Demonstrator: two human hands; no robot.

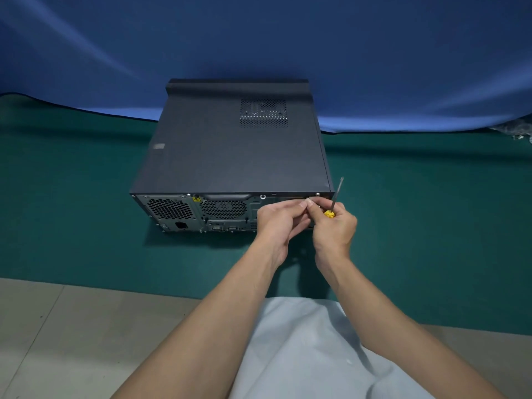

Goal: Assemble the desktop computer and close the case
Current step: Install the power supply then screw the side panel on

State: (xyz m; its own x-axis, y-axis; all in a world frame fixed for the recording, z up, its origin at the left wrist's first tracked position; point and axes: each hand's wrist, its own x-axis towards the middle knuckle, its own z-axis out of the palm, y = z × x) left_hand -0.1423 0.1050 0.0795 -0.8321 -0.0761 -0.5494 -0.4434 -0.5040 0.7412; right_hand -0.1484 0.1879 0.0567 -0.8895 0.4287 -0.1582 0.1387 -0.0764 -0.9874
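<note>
— How far along?
— The case lies on the green mat, rear toward me, side panel on. Only fastening it seems left.
— Hands?
— My right hand grips the screwdriver, shaft up. My left hand meets it at the rear's top edge; whether it pinches anything, I can't tell.

black case, yellow-handled screwdriver, green mat, blue backdrop

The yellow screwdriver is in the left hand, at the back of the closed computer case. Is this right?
No. The head view shows the screwdriver in the right hand, not the left, at the back of the closed computer case.
</note>
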